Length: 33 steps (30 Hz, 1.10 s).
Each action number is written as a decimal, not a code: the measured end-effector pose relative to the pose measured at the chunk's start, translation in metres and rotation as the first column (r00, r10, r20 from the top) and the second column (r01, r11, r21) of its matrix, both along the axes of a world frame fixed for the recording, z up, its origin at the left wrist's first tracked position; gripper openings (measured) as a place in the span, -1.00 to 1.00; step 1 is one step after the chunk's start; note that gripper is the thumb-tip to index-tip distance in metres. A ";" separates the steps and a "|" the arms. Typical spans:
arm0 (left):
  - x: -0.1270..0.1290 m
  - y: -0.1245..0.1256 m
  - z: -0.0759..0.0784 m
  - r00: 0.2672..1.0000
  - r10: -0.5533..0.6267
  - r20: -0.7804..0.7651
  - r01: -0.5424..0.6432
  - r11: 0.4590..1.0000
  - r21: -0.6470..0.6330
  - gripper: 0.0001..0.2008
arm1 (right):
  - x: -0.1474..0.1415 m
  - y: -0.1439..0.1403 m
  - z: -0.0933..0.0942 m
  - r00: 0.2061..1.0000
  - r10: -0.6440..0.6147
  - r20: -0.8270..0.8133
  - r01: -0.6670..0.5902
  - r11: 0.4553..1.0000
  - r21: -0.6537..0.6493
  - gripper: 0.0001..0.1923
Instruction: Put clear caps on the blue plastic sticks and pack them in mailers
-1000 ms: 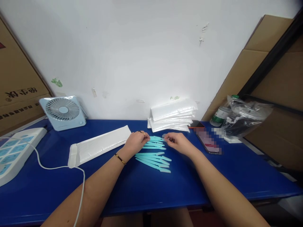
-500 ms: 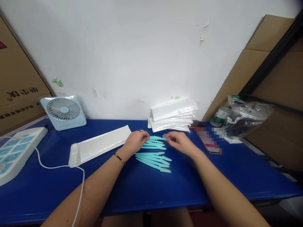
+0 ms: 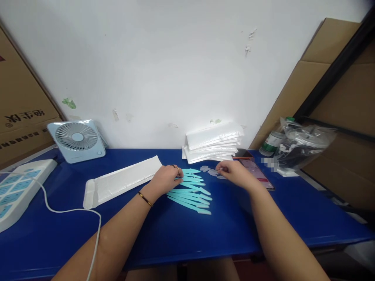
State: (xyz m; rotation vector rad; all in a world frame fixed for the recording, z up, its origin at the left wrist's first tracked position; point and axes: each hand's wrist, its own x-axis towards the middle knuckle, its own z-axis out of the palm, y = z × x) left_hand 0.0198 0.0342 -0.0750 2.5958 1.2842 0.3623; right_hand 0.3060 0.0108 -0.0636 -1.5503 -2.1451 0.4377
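Several turquoise eyebrow razors (image 3: 190,196) lie fanned out on the blue table, their blade ends pointing right. My left hand (image 3: 166,178) is over the handle ends of the upper razors, its thumb and fingers closed around a handle; the grip is partly hidden. Right of the blades lies a loose group of small clear plastic caps (image 3: 213,172). My right hand (image 3: 234,173) is at this group, with thumb and forefinger pinched on a cap that the fingers largely cover. The lower razors rest untouched near the table's middle.
A white padded envelope (image 3: 123,182) lies at left, near a blue fan (image 3: 77,140), a power strip (image 3: 20,191) and its white cable. Behind the caps are stacked white packets (image 3: 213,140). Phones (image 3: 259,175), a bottle (image 3: 272,143) and a plastic-wrapped item (image 3: 304,148) stand right.
My right hand has moved right, away from the top razor's blade end, to the clear caps, uncovering several of them. My left hand has shifted slightly left and down along the razors.
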 end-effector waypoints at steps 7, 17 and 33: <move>-0.003 0.007 -0.009 0.999 0.033 -0.001 -0.033 0.998 -0.059 -0.85 | 0.018 0.013 -0.021 0.969 -0.043 0.242 0.070 0.992 -0.105 -0.87; -0.002 0.004 0.003 0.991 0.045 0.125 -0.026 0.989 -0.146 -0.82 | -0.011 0.001 -0.011 0.984 0.127 -0.128 -0.139 0.986 -0.095 -0.86; 0.008 -0.006 0.009 0.983 -0.017 0.181 0.045 0.988 -0.151 -0.82 | -0.042 -0.009 -0.008 0.926 0.267 -0.266 -0.283 0.959 -0.024 -0.79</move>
